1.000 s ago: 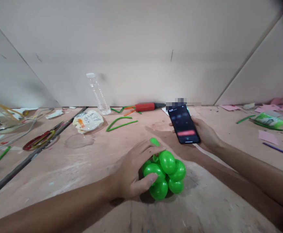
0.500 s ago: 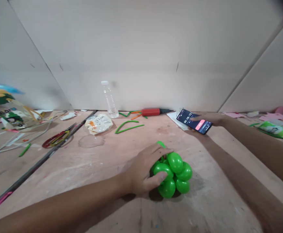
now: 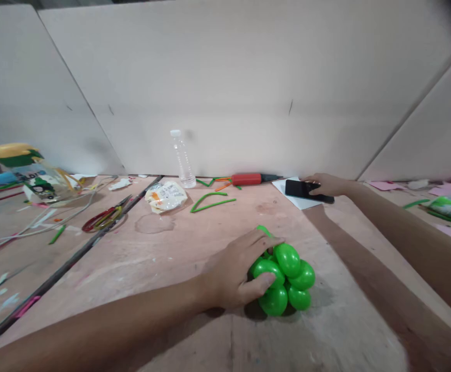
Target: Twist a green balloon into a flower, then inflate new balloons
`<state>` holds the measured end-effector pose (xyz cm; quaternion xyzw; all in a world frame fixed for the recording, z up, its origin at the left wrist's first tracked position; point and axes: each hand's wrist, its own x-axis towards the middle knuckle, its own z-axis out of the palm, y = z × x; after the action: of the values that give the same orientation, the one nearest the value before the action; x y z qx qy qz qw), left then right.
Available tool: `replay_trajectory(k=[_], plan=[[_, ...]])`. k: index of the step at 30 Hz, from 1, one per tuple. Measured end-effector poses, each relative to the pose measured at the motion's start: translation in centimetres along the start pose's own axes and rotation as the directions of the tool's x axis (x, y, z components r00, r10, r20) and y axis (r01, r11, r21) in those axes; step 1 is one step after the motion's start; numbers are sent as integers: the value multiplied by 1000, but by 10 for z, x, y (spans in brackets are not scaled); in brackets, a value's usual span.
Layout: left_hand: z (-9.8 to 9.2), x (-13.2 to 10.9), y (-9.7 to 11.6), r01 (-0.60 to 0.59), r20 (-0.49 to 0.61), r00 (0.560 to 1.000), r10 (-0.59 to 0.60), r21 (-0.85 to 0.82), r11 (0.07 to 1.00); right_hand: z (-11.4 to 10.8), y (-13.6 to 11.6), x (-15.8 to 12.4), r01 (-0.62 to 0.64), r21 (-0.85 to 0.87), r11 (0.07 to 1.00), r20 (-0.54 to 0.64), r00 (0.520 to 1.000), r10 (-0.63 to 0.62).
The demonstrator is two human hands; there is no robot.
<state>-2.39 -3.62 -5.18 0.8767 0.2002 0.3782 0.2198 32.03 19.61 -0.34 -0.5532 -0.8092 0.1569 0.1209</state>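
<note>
My left hand (image 3: 240, 271) is wrapped round a cluster of shiny green balloons (image 3: 288, 260), thumb in front and fingers over the top. The cluster rests on the table near the front middle, and a thin green balloon end pokes up behind my fingers. Farther back on the right, my right hand (image 3: 328, 185) grips a black phone (image 3: 298, 189) by its right part, fingers bent over it. The phone's screen is dark, and it lies low over a white sheet of paper (image 3: 310, 205). My right fingertips are partly hidden.
A red balloon pump (image 3: 246, 179), green stems (image 3: 210, 199), a clear bottle (image 3: 184, 165) and a crumpled wrapper (image 3: 166, 197) lie or stand toward the white wall. Scissors (image 3: 103, 217) and a yellow-lidded jug (image 3: 35, 175) are left. Pink scraps (image 3: 388, 185) lie right.
The phone's screen went from a lit timer to dark, and the phone was lowered flatter onto the paper. My view shifted slightly left. My left hand kept hold of the balloons.
</note>
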Motion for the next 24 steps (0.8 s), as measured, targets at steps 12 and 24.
replay_trajectory(k=[12,24], plan=[[-1,1,2,27,19,999,-27,31,999,74,6,2,178,-274,945,-76,976,-206],[3,-6,6,51,-48,998,-46,109,993,62,-34,-34,218,-138,966,-309,917,-251]])
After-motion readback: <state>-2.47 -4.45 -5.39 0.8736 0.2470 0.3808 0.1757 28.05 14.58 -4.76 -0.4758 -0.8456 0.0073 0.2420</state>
